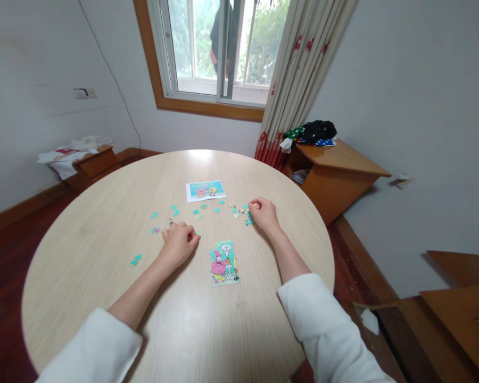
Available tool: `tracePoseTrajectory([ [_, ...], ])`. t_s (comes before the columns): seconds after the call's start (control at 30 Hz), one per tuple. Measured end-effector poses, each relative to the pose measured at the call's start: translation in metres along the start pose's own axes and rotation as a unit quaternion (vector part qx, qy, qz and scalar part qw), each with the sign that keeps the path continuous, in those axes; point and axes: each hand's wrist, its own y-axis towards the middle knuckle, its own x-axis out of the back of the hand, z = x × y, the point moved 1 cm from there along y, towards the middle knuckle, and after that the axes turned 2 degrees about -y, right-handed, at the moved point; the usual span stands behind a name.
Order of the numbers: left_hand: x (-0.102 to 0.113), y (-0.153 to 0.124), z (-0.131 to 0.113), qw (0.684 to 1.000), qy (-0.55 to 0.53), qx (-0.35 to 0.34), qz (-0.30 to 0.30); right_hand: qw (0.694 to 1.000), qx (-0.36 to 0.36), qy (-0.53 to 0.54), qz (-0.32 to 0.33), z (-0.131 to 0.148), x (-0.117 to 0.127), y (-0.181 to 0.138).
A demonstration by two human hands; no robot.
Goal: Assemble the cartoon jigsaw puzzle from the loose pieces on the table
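Note:
A partly built cartoon puzzle point(224, 263) lies on the round wooden table point(104, 213) between my forearms. Several loose teal puzzle pieces point(199, 211) are scattered beyond it, and a reference picture card point(205, 190) lies farther back. My left hand point(179, 243) rests on the table left of the puzzle, fingers curled closed near a small piece. My right hand point(264, 214) is curled over a cluster of loose pieces point(245, 214) at the right, fingertips pinched together on or at them.
A wooden cabinet point(335, 175) with dark clothes on top stands at the right, a low drawer unit point(96, 162) with cloth at the left. A curtain point(299, 80) hangs by the window, with a person outside it. Wooden boards lie at the far right.

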Motion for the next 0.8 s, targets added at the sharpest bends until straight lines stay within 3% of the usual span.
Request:
tracePoseTrajectory([
  [0.3,0.001,-0.001,-0.002,1.0,0.013,-0.005,-0.008,0.997,-0.034,-0.061,0.012,-0.015,0.007,0.005],
  [0.63,0.002,-0.002,-0.001,0.999,-0.004,-0.018,-0.037,0.975,0.015,-0.213,0.053,-0.008,-0.002,-0.001],
  [0.8,0.0,-0.002,-0.001,0.999,-0.002,-0.019,-0.032,0.971,0.006,-0.232,0.058,-0.011,-0.003,0.0],
])
